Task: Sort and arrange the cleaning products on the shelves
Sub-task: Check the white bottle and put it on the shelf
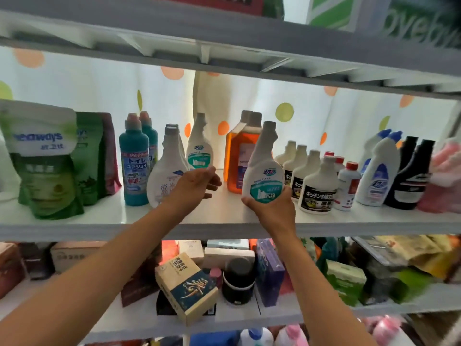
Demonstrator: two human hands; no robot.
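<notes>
Bottle (pixel 264 176) of white rigid plastic, upright near the shelf (pixel 224 216) front right of centre, feels smooth, probably slippery, so my right hand (pixel 270 208) fingers clamp its wide base while my left hand (pixel 197 183) hovers, fingers apart.

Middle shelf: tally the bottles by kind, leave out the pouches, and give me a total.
Teal bottles, pink caps: 2
White bottles, pale labels: 2
White bottles, teal labels: 2, one in the right hand
Amber bottles: 2
White bottles, black labels: 4
White bottles, red caps: 3
White bottles, blue caps: 2
Black bottles: 2
Total: 19
</notes>
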